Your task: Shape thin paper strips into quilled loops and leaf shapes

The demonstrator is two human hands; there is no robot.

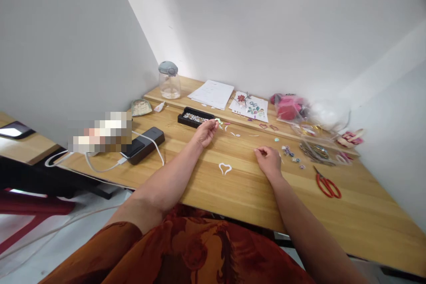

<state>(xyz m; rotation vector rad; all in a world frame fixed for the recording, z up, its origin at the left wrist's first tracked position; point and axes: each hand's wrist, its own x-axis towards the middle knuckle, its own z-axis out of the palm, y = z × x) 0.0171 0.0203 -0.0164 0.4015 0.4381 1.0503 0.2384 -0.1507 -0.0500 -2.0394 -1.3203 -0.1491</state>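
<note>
My left hand (pixel 207 133) is raised over the middle of the table, its thumb and fingertips pinched together. At those fingertips shows a small green-and-white piece (pixel 218 121), too small to name. Just behind the hand lies a black tray (pixel 186 122) filled with small beads. To the right, my right hand (pixel 269 160) is closed, with thumb and index finger together; anything between them is too small to see. Between my forearms a white heart-shaped outline (pixel 225 168), open at its lower point, lies flat on the wood. Several coloured beads (pixel 291 154) are beside my right hand.
Red-handled scissors (pixel 328 185) lie on the right. Along the back shelf stand a lidded jar (pixel 169 82), white papers (pixel 213 93), a sheet with coloured pieces (pixel 249 105) and a pink bag (pixel 289 107). A dark power bank (pixel 146 144) with white cables is on the left.
</note>
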